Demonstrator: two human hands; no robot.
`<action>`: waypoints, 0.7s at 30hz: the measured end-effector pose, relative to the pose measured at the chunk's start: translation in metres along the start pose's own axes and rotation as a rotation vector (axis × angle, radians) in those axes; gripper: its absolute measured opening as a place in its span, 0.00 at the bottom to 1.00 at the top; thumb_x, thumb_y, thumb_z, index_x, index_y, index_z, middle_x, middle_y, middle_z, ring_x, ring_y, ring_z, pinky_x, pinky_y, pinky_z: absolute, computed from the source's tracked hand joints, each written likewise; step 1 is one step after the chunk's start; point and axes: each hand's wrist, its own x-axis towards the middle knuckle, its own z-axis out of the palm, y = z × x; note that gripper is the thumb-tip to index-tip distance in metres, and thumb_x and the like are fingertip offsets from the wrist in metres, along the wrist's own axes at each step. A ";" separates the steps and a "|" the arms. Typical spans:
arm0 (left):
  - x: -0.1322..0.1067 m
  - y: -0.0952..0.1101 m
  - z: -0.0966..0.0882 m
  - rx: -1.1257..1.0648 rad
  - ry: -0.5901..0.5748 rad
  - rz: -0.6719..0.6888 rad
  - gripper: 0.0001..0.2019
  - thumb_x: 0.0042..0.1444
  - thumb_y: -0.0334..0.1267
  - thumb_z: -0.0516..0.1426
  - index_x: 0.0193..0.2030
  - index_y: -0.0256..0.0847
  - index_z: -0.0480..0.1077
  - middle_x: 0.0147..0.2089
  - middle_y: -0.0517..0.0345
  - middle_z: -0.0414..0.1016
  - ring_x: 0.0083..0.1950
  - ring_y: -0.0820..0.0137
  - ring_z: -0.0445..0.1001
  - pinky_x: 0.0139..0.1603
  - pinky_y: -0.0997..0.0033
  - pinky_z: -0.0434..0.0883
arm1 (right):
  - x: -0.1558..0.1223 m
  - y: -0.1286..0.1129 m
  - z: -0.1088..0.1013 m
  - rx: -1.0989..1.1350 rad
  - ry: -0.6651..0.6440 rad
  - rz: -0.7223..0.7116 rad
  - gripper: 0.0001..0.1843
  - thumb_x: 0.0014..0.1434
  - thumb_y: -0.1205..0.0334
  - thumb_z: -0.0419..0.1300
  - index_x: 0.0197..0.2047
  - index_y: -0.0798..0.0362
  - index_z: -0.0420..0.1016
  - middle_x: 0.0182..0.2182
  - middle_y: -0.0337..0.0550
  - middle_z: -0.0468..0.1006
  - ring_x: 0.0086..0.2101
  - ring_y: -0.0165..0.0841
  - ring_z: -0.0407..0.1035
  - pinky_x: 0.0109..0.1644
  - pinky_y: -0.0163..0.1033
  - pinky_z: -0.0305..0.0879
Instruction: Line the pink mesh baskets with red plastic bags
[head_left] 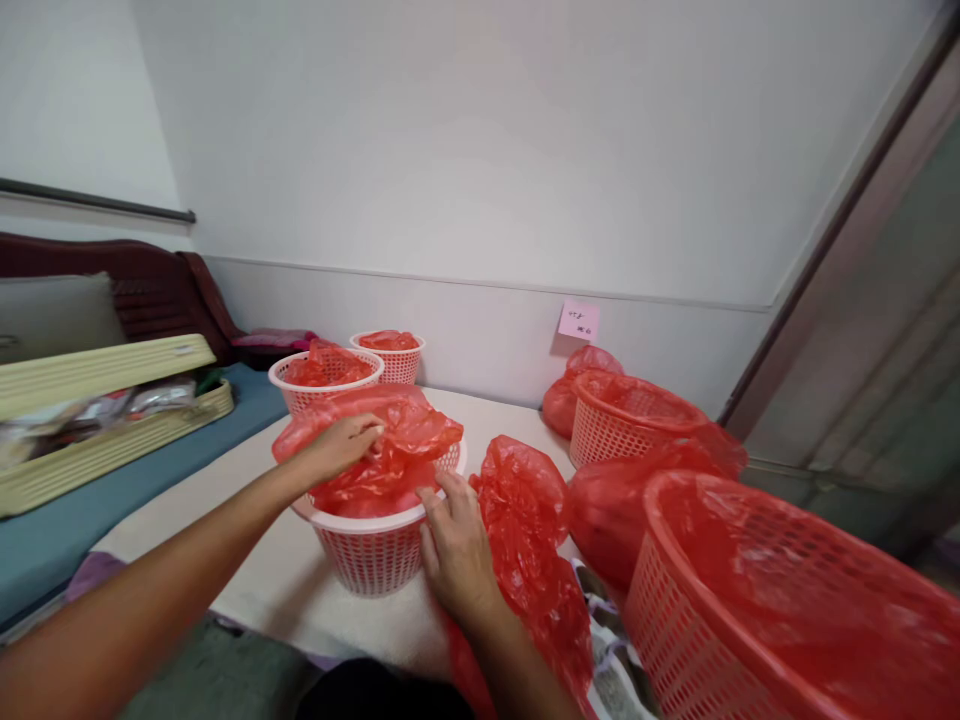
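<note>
A white mesh basket (371, 560) stands in front of me on the table, with a red plastic bag (390, 450) bunched inside it. My left hand (341, 445) reaches over the rim, its fingers curled on the red bag. My right hand (454, 545) rests against the basket's near right rim, fingers gripping the edge. A loose red bag (529, 540) lies just right of my right hand.
Two more white baskets lined with red bags (326, 375) (390, 350) stand behind. Red baskets with red bags (630, 415) (757, 610) crowd the right side. A pink note (578, 321) sticks on the wall. A cream crate (112, 415) sits on the blue bed at left.
</note>
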 end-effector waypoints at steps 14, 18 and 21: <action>-0.076 -0.073 -0.065 0.491 0.004 -0.312 0.17 0.57 0.54 0.50 0.31 0.43 0.67 0.29 0.59 0.74 0.31 0.65 0.72 0.30 0.67 0.60 | -0.002 0.003 0.007 -0.024 0.060 -0.047 0.24 0.57 0.78 0.50 0.56 0.58 0.69 0.56 0.57 0.63 0.61 0.46 0.53 0.64 0.60 0.59; -0.068 -0.051 -0.054 0.588 -0.078 -0.266 0.20 0.56 0.57 0.51 0.34 0.43 0.70 0.39 0.52 0.76 0.42 0.60 0.73 0.40 0.63 0.65 | -0.001 0.002 0.006 -0.028 0.069 -0.056 0.25 0.57 0.78 0.50 0.56 0.58 0.68 0.57 0.57 0.63 0.61 0.46 0.54 0.64 0.61 0.59; -0.054 -0.031 -0.040 0.648 -0.199 -0.239 0.18 0.57 0.52 0.51 0.32 0.41 0.73 0.39 0.48 0.76 0.47 0.55 0.72 0.48 0.57 0.65 | -0.001 0.001 0.006 -0.026 0.077 -0.054 0.24 0.58 0.77 0.50 0.56 0.57 0.68 0.57 0.57 0.63 0.61 0.45 0.54 0.63 0.60 0.61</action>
